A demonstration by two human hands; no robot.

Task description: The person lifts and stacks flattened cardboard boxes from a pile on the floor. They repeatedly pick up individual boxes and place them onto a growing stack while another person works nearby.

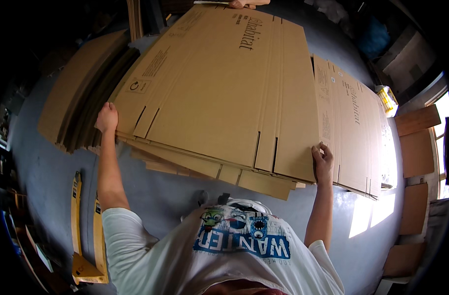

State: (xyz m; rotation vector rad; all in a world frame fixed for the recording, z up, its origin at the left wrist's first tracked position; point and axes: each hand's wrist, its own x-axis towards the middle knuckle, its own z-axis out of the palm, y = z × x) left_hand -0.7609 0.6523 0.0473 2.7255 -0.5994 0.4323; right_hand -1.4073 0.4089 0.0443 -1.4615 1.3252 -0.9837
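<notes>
A large flat brown cardboard sheet [209, 93], printed and slotted like an unfolded carton, spreads out in front of me. My left hand [107, 117] is closed around its near left edge. At its near right corner, my right hand [324, 160] grips the edge between thumb and fingers. More cardboard sheets [224, 173] lie under it, their near edges fanned out unevenly. Another person's hand [244, 3] rests on the far edge of the sheet.
To the right lies a stack of similar cardboard [352, 118]. Bundled cardboard [81, 93] stands to the left. A yellow pallet truck [89, 268] has its forks on the grey floor at the lower left. Brown boards [415, 209] lean along the right wall.
</notes>
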